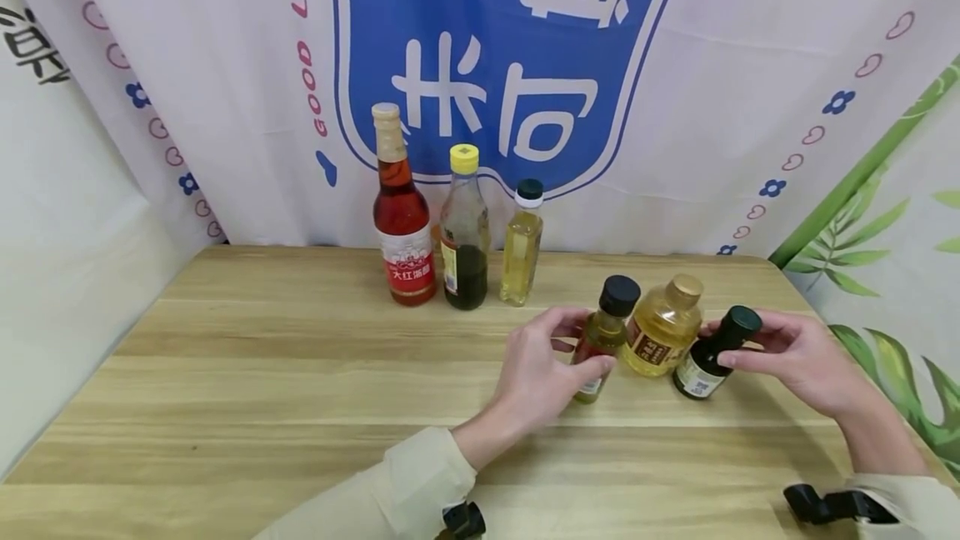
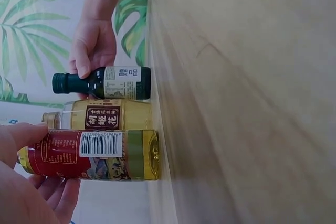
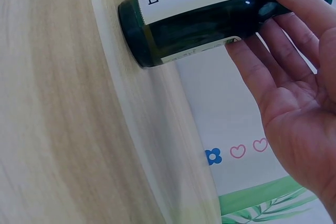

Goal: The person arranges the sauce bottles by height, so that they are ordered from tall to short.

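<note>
At the right of the counter (image 1: pixel 262 373), the left hand (image 1: pixel 534 369), angled in from near, curls its fingers (image 2: pixel 67 198) round a black-capped oil bottle (image 1: pixel 603 333); the right hand (image 1: pixel 806 361) pinches a dark green bottle (image 1: pixel 705 363) near its neck, a gold-capped oil bottle (image 1: pixel 666 322) between.

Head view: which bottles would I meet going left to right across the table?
Tall red bottle with cream cap, clear bottle of dark liquid with yellow cap, slim pale-yellow bottle with dark green cap, black-capped greenish-yellow bottle, rounded golden bottle with tan cap, dark green bottle.
</note>
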Demonstrator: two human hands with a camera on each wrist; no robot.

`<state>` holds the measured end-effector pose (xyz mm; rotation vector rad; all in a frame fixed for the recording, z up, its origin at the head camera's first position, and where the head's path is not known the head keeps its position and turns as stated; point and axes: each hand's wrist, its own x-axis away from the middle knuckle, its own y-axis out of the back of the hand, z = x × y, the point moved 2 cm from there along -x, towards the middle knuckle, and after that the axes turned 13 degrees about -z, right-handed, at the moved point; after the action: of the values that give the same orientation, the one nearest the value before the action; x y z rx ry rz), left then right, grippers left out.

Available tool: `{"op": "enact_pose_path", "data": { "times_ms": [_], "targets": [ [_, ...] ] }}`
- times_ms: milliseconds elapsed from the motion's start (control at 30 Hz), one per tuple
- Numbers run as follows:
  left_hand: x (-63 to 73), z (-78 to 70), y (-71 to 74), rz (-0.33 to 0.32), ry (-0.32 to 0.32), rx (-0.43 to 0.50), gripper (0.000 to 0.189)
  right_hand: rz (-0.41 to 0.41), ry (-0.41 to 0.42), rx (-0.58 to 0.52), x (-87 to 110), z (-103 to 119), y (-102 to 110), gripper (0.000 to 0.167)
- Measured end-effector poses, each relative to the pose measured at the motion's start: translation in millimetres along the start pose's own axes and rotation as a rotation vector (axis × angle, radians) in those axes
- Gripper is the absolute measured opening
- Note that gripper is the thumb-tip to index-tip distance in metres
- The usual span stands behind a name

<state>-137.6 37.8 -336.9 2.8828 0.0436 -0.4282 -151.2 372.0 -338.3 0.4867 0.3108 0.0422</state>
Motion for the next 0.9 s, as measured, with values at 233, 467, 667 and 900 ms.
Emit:
{"op": "enact_pose_path", "data": {
  "times_ms": [233,467,667,900],
  "targets": [
    [-8.7,2.8,-0.7,-0.047,-0.017,-0.014,0.050,-0.014,-0.001,0.006,-0.9,-0.3,-1.0,0.038],
    [-24.4,2.0,-4.5,-0.111,-0.065,-0.026,0.047,-0.045,0.006,-0.030,-1.0,-0.7,-0.9,0.037],
    [-39.7,-2.2,-7.9,-0.155,-0.078,-0.049,0.046,-0.033,0.018,-0.046,-1.3,-0.2,-1.0,0.037],
    [-53.2,-5.3,-9.5,-0.216,-0.097,-0.094,0.046,-0.042,-0.001,-0.048,-1.0,-2.1,-0.2,0.038]
  ]
}}
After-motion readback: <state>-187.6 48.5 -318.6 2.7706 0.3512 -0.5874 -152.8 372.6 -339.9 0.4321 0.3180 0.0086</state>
